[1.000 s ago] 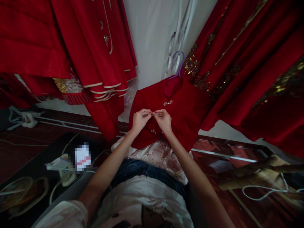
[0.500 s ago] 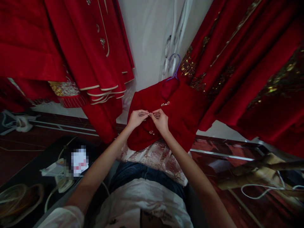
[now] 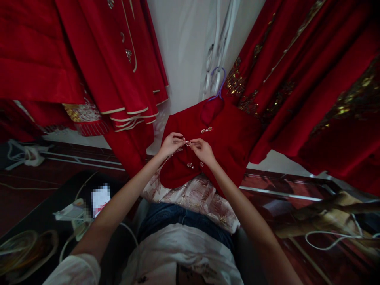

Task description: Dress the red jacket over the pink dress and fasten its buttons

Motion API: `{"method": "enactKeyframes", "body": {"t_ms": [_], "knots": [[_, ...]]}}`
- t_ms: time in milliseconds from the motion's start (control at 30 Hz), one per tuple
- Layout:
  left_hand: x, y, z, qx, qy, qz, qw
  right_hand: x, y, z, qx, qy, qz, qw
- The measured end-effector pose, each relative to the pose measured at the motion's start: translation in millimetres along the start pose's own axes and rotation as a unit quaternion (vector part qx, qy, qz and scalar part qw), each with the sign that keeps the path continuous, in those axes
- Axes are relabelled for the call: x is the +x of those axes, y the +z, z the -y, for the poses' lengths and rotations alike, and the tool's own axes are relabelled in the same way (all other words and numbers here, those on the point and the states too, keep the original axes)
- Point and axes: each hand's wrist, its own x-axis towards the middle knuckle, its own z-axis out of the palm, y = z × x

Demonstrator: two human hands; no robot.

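A red jacket (image 3: 228,138) on a purple hanger (image 3: 220,85) hangs before me, its lower part lying over a pale pink patterned cloth (image 3: 190,194) on my lap. Jewelled clasps run down its front. One clasp (image 3: 207,130) is joined near the collar, and the parts of another clasp (image 3: 190,165) sit apart lower down. My left hand (image 3: 171,144) pinches one side of the middle clasp (image 3: 186,142) between thumb and forefinger, the other fingers partly curled. From the other side my right hand (image 3: 202,149) pinches the same clasp, the fingertips of both hands nearly touching.
Red garments with cream piping (image 3: 118,79) hang at left, and red garments with gold sequins (image 3: 285,91) hang at right. A black table (image 3: 35,213) at lower left bears a power strip (image 3: 78,221) and a plastic-covered bowl (image 3: 26,253). White cable (image 3: 326,241) lies at lower right.
My right hand has shifted slightly right, showing more of the middle clasp between the fingertips and another clasp part below. My left hand's fingers have spread a little.
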Motion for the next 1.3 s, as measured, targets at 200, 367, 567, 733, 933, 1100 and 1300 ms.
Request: {"method": "enactKeyframes", "body": {"t_ms": [200, 367, 567, 733, 933, 1100, 1300], "knots": [[-26.7, -17.9, -3.9, 0.088, 0.018, 0.086, 0.992, -33.9, -63.8, -8.5, 0.053, 0.047, 0.149, 0.986], [-73.9, -18.8, -2.0, 0.186, 0.070, 0.221, 0.955, -37.7, -87.9, -16.4, 0.004, 0.116, 0.182, 0.976], [-104.5, -0.7, 13.7, 0.420, 0.195, 0.221, 0.859, -43.6, -66.6, -19.9, -0.141, 0.048, 0.233, 0.961], [-110.9, 14.6, 28.2, 0.563, 0.214, 0.220, 0.767, -45.7, -55.1, -22.9, -0.173, -0.004, 0.226, 0.959], [-92.5, 19.7, 40.3, 0.598, 0.236, 0.196, 0.741, -47.3, -43.2, -27.7, -0.236, -0.038, 0.177, 0.955], [-90.8, 12.8, 54.1, 0.552, 0.288, 0.152, 0.767, -46.7, -43.7, -26.7, -0.234, -0.040, 0.185, 0.954], [-90.4, 21.3, 42.8, 0.354, 0.237, 0.102, 0.899, -48.7, -55.9, 0.2, -0.161, 0.009, 0.264, 0.951]]}}
